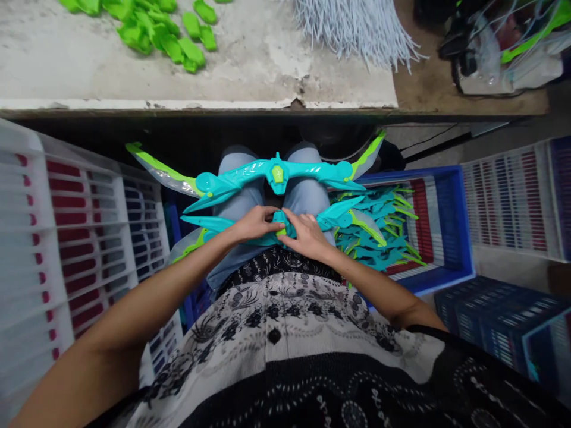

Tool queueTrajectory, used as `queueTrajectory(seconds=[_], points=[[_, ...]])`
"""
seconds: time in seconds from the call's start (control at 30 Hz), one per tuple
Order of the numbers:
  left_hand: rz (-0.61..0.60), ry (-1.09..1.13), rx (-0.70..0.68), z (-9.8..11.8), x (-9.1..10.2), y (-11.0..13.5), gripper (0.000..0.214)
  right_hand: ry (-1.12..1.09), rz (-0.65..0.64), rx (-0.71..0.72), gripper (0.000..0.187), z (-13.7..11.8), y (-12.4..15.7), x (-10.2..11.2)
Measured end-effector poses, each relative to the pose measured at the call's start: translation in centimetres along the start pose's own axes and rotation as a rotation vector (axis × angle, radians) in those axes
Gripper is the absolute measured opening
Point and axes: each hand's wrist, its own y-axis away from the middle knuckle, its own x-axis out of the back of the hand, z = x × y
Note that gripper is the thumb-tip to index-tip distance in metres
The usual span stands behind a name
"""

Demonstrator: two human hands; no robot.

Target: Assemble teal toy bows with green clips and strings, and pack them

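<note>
Two turquoise toy bows with lime and clear curved tips lie across my lap. The farther toy bow [241,172] rests over the knees, a lime five-sided piece [277,173] at its middle. Both hands grip the centre of the nearer toy bow [335,213]. My left hand [259,223] is closed on it from the left, thumb pressed by a small lime piece [281,232] at the centre. From the right, my right hand [307,236] closes its fingers over the same middle part. The hands and left forearm hide much of this bow.
Lime plastic pieces [154,30] and a bundle of white cords [352,30] lie on the worktable [250,71]. A blue crate [466,232] at right holds many turquoise and lime toy bows. White crates [84,178] stand close at left, and a dark blue crate [495,309] at lower right.
</note>
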Motion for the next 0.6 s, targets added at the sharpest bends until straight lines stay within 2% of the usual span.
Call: queueTrajectory(seconds=[0.07,0.27,0.47,0.53,0.6], points=[[0.023,0.026,0.0,-0.3,-0.2,-0.1,0.05,0.052,-0.043,-0.004,0.067,-0.2,-0.2,0.0],[0.114,-0.149,-0.016,-1.0,-0.5,-0.2,0.054,0.087,-0.008,-0.014,0.063,-0.4,-0.1,-0.3],[0.159,-0.326,-0.009,0.8,-0.6,1.3,0.057,0.072,-0.001,0.025,0.066,-0.9,-0.3,1.0],[0.27,-0.387,-0.019,2.0,-0.4,1.6,0.053,0.103,0.021,0.022,0.067,-0.9,-0.6,1.6],[0.485,-0.489,-0.078,3.4,0.2,1.1,0.047,0.129,0.028,0.01,0.068,-0.8,-1.0,2.1]])
